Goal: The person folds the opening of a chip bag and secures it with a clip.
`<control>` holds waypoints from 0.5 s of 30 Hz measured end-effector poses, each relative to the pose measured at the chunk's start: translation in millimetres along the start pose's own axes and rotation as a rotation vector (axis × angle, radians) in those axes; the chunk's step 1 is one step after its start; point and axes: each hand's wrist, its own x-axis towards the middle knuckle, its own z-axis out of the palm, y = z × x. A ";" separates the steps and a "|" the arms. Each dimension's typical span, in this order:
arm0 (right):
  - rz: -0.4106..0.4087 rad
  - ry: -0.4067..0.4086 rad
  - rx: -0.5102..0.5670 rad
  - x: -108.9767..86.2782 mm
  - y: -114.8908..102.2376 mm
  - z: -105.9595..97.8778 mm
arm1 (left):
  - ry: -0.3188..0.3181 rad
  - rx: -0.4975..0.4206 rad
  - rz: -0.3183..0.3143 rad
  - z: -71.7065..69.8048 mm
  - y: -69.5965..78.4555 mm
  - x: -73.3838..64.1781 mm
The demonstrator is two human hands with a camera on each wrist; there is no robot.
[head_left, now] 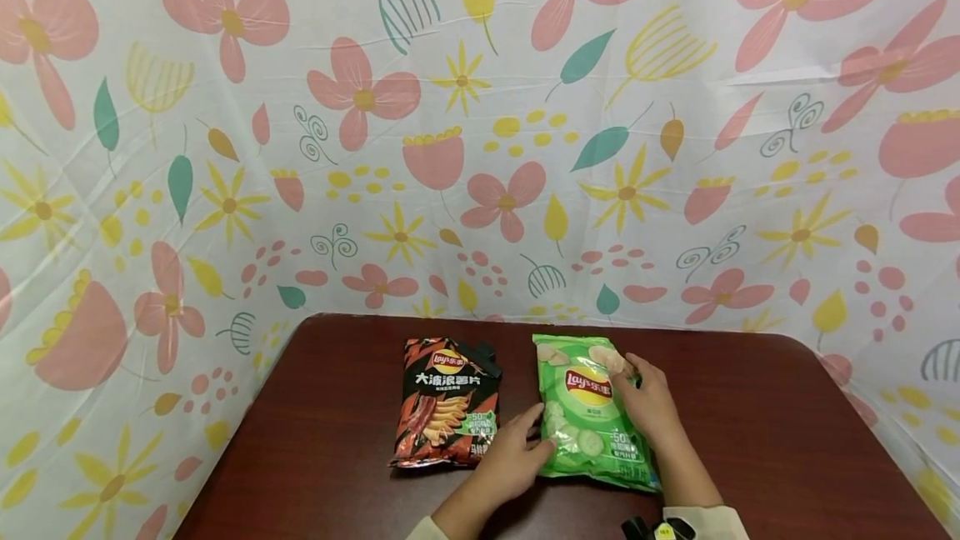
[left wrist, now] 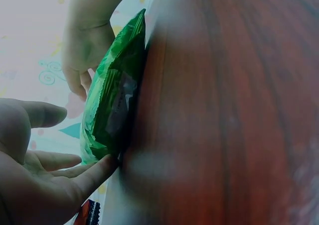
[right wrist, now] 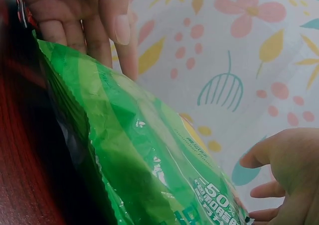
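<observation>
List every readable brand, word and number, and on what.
"Lay's乐事": black-red rectangular plastic bag
"大波浪薯片": same bag
"50": that bag's green patch
"Lay's乐事": green rectangular plastic bag
"50": same green bag
Too small or blurred: both bags' remaining print; yellow tag at head view's bottom.

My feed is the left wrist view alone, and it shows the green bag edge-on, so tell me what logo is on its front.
Observer: The head view shows a red and yellow Lay's logo on the front of the green bag.
Operator: I catch only a dark sliver of another pack at the bottom. Report how it lies.
Observer: That is a red and black bag, lying on the table with its printed front up.
Operator: Check its far end and report anything there.
Observer: A black object sits at its far right corner; I cannot tell what it is.
</observation>
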 end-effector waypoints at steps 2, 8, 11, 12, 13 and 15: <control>0.001 0.005 -0.001 -0.1 -0.9 0.3 | 0.001 -0.004 -0.003 0.6 -0.2 -0.3; -0.006 0.020 -0.016 -0.2 -0.9 0.5 | 0.024 0.021 0.009 2.7 1.5 -1.5; -0.013 0.014 -0.014 -0.1 -0.6 0.5 | 0.031 0.029 0.002 3.0 2.2 -1.4; -0.016 0.011 -0.013 -0.2 -0.7 0.6 | 0.032 0.031 0.000 2.9 2.2 -1.1; -0.017 0.008 -0.014 -0.4 -0.9 0.6 | 0.034 0.033 -0.001 2.9 2.2 -0.9; -0.022 0.004 -0.017 -0.6 -1.4 0.7 | 0.035 0.037 -0.003 2.6 1.9 -0.6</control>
